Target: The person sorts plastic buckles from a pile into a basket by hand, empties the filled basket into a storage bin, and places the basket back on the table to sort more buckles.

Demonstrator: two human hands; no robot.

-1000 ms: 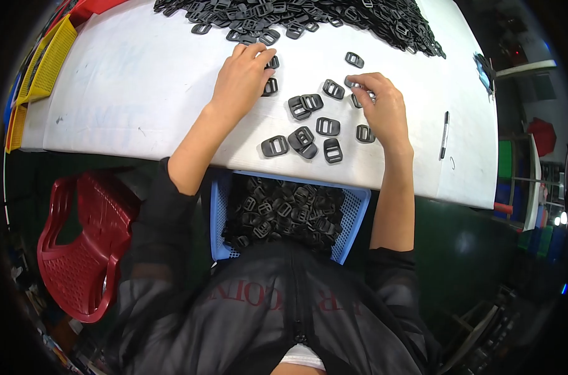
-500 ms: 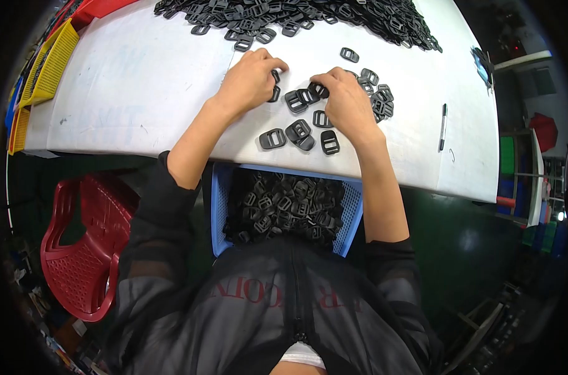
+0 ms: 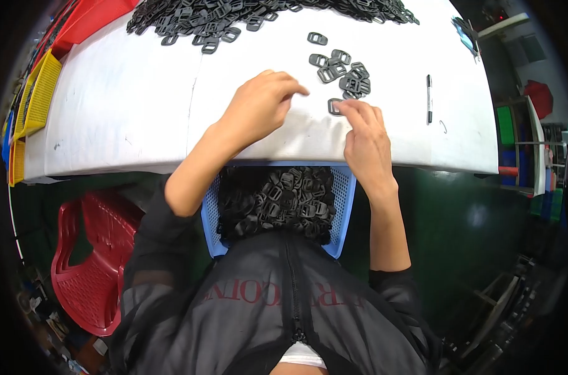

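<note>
My left hand is over the white table, fingers curved and apart, with nothing seen in it. My right hand has its fingertips at a single black buckle lying on the table; whether they grip it is hard to tell. Just beyond it lies a small cluster of black buckles, some overlapping. A large heap of black buckles spreads along the far part of the table. Below the table's near edge, a blue basket holds many more black buckles.
A pen lies on the right of the table. Yellow baskets and a red bin stand at the left. A red plastic chair is on the floor at lower left.
The loose buckles between my hands and near the table's front edge are gone from the tabletop. My right hand has moved nearer the edge, to a lone buckle; my left hand is off the buckles.
</note>
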